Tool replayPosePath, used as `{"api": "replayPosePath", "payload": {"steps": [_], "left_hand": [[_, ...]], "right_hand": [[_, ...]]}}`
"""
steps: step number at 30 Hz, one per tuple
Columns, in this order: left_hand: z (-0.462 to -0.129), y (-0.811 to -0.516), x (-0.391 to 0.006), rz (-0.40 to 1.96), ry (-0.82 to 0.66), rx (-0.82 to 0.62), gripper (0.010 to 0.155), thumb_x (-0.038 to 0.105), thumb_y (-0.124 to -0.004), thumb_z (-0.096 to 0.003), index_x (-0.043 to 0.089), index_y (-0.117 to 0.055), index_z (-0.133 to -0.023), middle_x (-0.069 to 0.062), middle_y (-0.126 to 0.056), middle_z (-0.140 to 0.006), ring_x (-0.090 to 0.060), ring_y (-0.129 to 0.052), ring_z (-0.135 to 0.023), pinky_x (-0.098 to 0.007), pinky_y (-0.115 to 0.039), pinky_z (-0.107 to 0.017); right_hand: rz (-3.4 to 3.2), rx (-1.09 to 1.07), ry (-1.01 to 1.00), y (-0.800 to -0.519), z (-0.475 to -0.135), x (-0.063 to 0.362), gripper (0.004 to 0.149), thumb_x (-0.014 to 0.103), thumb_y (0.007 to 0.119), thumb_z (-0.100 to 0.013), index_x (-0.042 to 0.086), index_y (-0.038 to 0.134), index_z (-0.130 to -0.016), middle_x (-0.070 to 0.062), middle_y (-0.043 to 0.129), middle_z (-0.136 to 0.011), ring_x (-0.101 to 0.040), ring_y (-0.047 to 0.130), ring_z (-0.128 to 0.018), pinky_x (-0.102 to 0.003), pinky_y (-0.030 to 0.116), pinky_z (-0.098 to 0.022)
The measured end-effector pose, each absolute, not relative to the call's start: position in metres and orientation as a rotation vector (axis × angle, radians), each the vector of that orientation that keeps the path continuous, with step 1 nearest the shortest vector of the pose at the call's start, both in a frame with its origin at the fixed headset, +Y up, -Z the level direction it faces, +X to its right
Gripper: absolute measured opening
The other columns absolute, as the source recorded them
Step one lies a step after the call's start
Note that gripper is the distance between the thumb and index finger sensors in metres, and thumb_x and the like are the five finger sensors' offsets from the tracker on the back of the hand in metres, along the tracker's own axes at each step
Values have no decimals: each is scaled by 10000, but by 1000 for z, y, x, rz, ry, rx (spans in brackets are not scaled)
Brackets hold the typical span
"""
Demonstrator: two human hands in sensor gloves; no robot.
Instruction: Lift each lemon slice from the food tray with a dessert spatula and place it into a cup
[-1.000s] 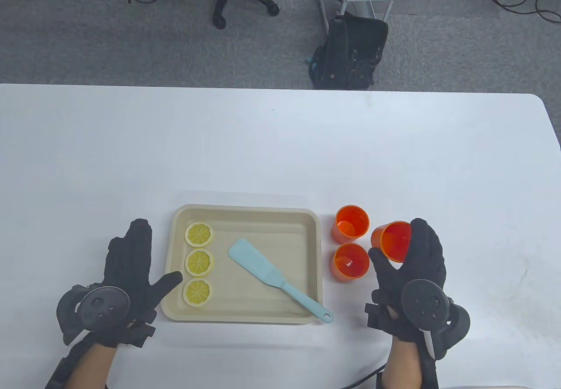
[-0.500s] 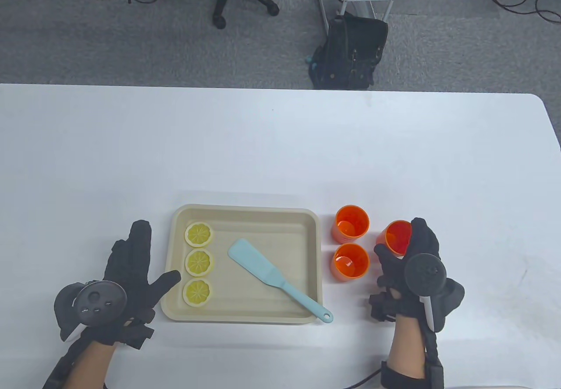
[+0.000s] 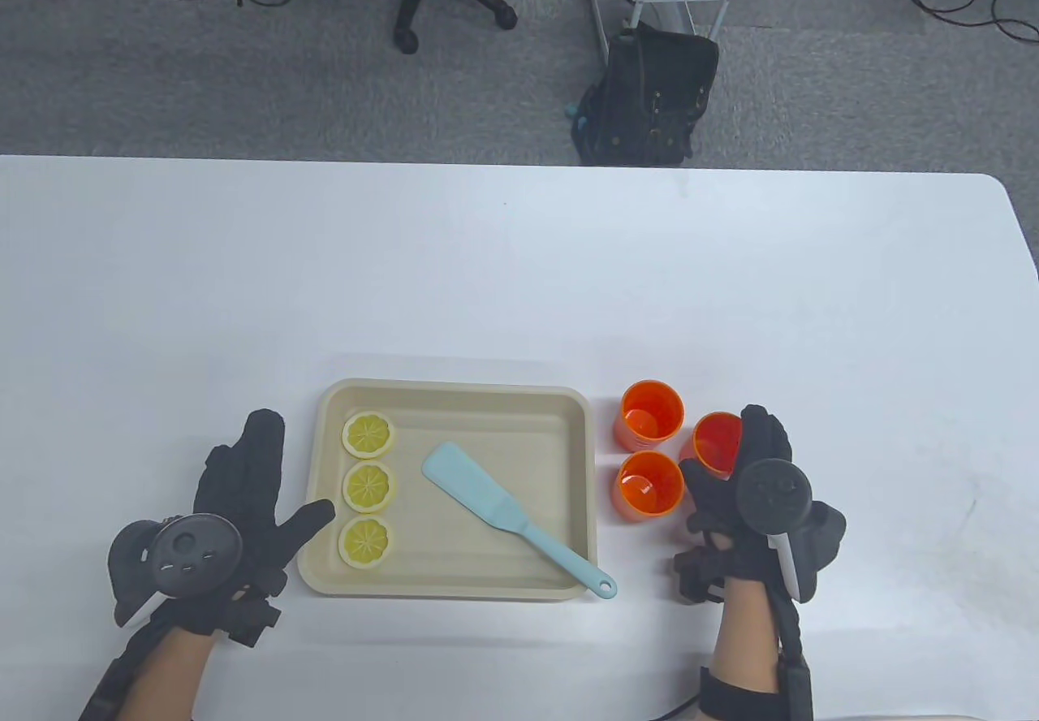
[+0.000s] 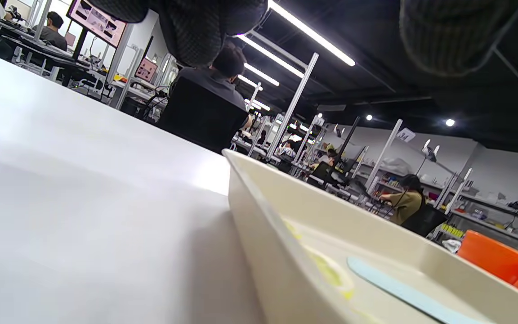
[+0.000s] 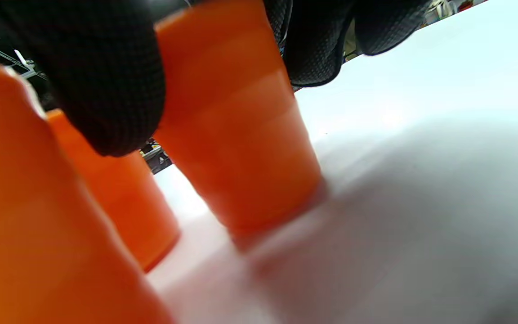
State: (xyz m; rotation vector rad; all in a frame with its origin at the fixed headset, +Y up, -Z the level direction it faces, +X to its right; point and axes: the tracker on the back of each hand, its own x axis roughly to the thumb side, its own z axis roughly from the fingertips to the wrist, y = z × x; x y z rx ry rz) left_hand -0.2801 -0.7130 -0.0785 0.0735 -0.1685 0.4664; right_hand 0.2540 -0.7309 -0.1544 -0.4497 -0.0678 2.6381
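From above, the right hand grips the third cup beside two others, while three lemon slices and the spatula wait in the tray (left hand flat, open, steadying it); the right wrist view shows fingers around that cup, standing on the counter.

My table view looks steeply down on the white surface from above, hands entering at its bottom edge, floor beyond the far edge. My left wrist view sits low beside the tray, nearly at surface level, facing across it toward the room. My right wrist view is pressed close against the cups, tilted. All three share the surface; tray and cups appear in the table and left wrist views.
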Motion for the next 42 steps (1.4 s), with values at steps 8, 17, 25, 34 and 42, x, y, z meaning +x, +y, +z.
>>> {"api": "replayPosePath", "payload": {"steps": [8, 17, 25, 34, 42], "left_hand": [[-80, -717, -287, 446, -142, 44, 1021, 682, -746, -506, 173, -151, -1162, -212, -326, -1251, -521, -534, -1124, -720, -396, -793], [-82, -721, -288, 410, -136, -5, 1013, 683, -737, -511, 170, -159, -1164, -215, -332, -1251, -531, -530, -1121, -724, -394, -788], [-82, -722, -287, 402, -143, -22, 1010, 682, -735, -511, 169, -161, -1165, -217, -337, -1250, -532, -528, -1120, -724, -395, -788], [-83, -724, -285, 397, -149, -52, 1010, 683, -733, -510, 167, -164, -1166, -215, -343, -1250, -534, -530, -1119, -726, -395, -787], [-83, -725, -283, 387, -156, -75, 1006, 682, -731, -511, 167, -167, -1166, -217, -350, -1249, -535, -537, -1117, -723, -404, -786]], "right_hand": [[2627, -444, -147, -694, -134, 250, 878, 385, 938, -477, 196, 394, -1139, -130, 403, -1190, -414, 640, -1071, -648, 521, -759], [2664, -80, -397, -658, -103, 173, 798, 435, 899, -493, 191, 480, -1127, -136, 524, -1161, -400, 702, -1040, -616, 580, -744], [2724, 321, 37, -681, -93, 81, 851, 464, 880, -500, 157, 409, -1140, -147, 590, -1122, -346, 795, -978, -480, 727, -692], [2934, 290, 360, -718, -104, 54, 821, 446, 887, -502, 128, 455, -1124, -162, 651, -1081, -351, 848, -938, -451, 794, -647], [3117, 232, 575, -736, -107, 37, 819, 427, 897, -493, 108, 477, -1119, -171, 662, -1070, -359, 839, -930, -472, 756, -665]]}}
